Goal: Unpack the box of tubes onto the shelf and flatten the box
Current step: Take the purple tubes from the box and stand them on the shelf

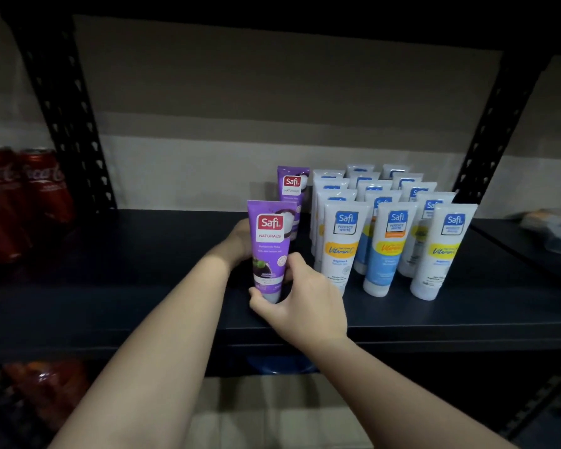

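While standing a purple tube (269, 251) cap-down on the shelf (143, 264), gripped low by right hand (300, 298), steadied behind by left hand (240, 243). Already shelved: many white tubes (344, 244), another purple tube (291, 189). Box unseen, flattening seemingly left.

Scene is reading dim overall, light coming from the front, camera side. The white tubes (399, 234) are catching most of it, labels sharp on the front row, softening toward the rows behind. Forearms and both hands beside the tubes are lighting evenly, no glare. The shelf (143, 260) under the tubes is going near-black, upper board above them fully crushed. The red cans (20, 196) far left of the tubes are smearing and underexposed. Wide-angle bending is showing in the uprights (68, 124) either side of the tubes. Lower left corner is blurring out.
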